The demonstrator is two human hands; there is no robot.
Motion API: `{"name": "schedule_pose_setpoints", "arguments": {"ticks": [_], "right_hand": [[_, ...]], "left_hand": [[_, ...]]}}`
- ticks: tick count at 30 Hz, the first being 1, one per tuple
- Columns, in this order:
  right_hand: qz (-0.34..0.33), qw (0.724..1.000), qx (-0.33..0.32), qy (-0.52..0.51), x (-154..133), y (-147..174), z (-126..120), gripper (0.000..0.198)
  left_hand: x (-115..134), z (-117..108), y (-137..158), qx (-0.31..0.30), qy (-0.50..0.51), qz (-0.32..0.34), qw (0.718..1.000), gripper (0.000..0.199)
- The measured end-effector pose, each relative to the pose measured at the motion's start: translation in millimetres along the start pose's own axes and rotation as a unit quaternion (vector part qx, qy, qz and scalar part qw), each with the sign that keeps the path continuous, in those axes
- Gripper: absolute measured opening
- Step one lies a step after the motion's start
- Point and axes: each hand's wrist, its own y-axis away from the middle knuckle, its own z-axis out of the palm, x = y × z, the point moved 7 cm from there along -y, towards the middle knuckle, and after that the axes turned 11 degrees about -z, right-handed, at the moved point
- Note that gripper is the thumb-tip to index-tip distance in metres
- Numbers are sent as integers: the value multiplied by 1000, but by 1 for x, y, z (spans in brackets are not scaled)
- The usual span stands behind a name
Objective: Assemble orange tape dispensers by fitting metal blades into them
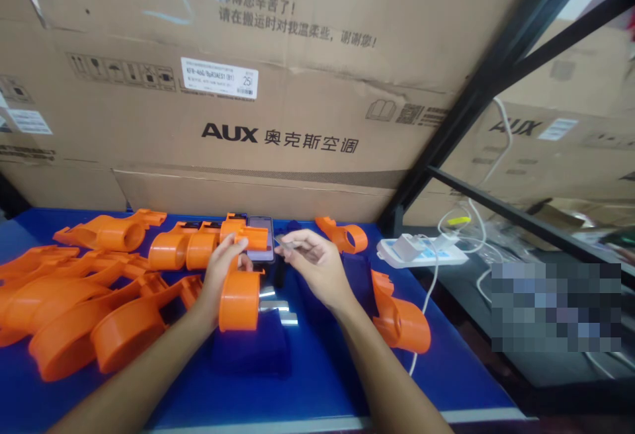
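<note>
My left hand is closed around an orange plastic tape dispenser, its round hub hanging below the fingers and a flat end pointing right. Just to the right, my right hand pinches a small, thin metal piece, which is blurred and looks like a blade. The metal piece is close to the dispenser's end, apart from it. Several shiny metal strips lie below, between my hands, by a dark blue block-like thing.
Orange dispensers are heaped on the blue table at left; some dispensers with black parts stand behind. A phone lies behind my hands. More orange pieces, a power strip and cables are at right. Large cartons wall the back.
</note>
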Motion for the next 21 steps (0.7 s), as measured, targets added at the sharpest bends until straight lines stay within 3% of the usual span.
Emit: {"name": "schedule_pose_setpoints", "arguments": {"ticks": [4,13,18,21], "right_hand": [[7,998,58,10,8,-1,-7,22],[-10,997,71,36,13,0,-3,21],[-2,989,144,-15,20,1,-15,26],[11,989,142,-28,23,1,-14,28]], "left_hand": [[-1,2,1,-9,-16,6,1000,44],[-3,5,4,-11,-29,1,1000,43],[1,5,5,-9,-36,8,999,44],[2,6,3,-6,-39,12,999,44]]}}
